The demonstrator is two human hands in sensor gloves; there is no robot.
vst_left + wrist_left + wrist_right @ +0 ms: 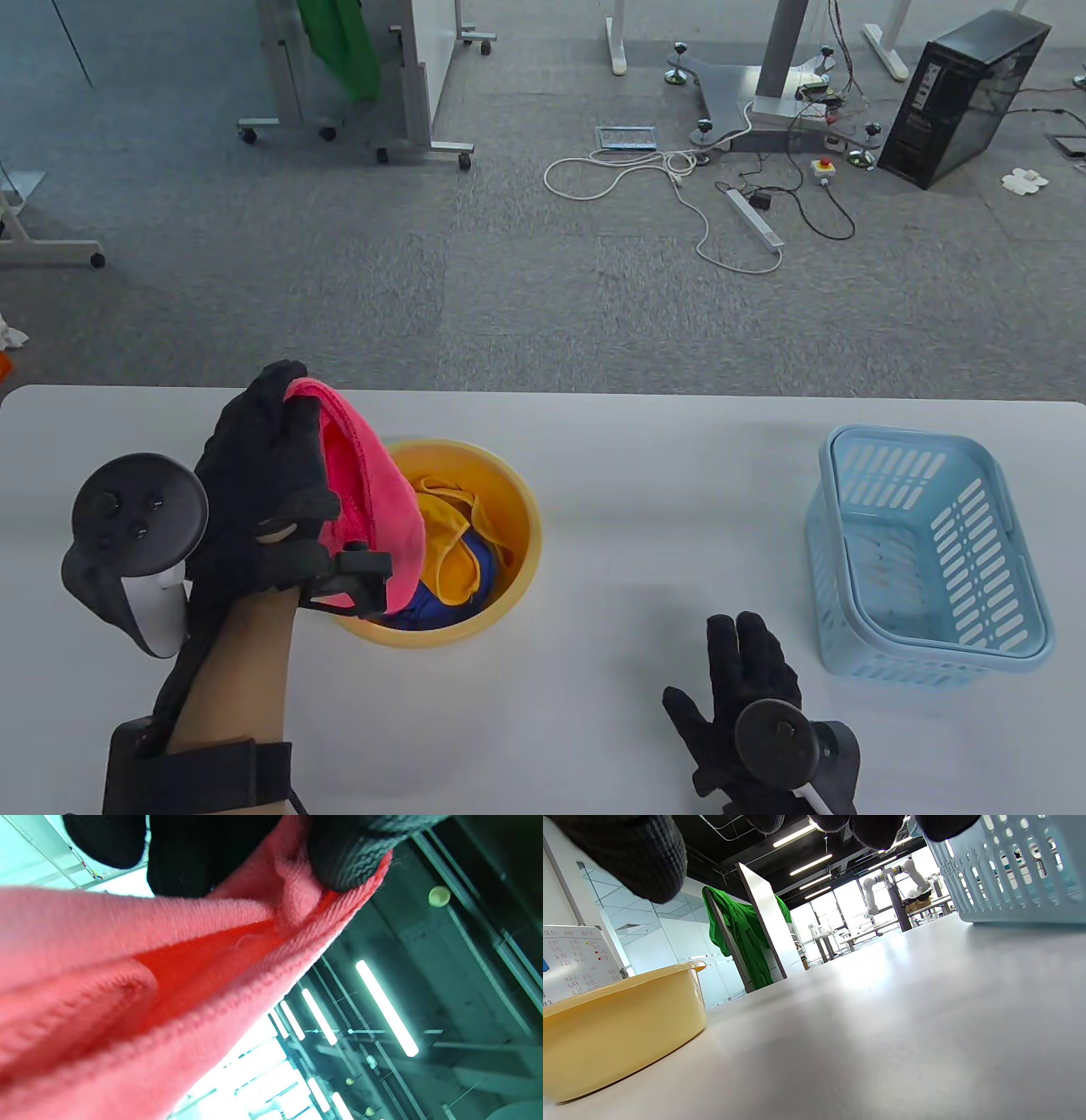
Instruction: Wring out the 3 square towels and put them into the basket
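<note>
Left hand (254, 492) raised above the surface (594, 509) at about 9 o'clock, fingers curled round a pink towel (373, 501) and gripping its bunched upper edge; in the left wrist view, a gloved fingertip (348, 853) pressed into the pink towel (169, 984), pinching a fold. Towel hanging from that grip down over the 9 o'clock rim of a yellow basin (517, 518), lower part reaching inside. In the basin, a yellow towel (454, 543) crumpled on top of a blue towel (441, 603), both touching. Right hand (747, 705) low at about 5 o'clock, palm down over the surface, fingers straight and lightly spread, holding nothing; whether touching the surface or just above it, cannot tell. In the right wrist view, fingertips (628, 853) hanging in along the top edge, with the basin (623, 1027) at 9 o'clock and the basket (1009, 870) at 2 o'clock. Light blue slotted basket (925, 560) standing at 3 o'clock, well apart from the basin, just beyond the right hand, no towel inside
</note>
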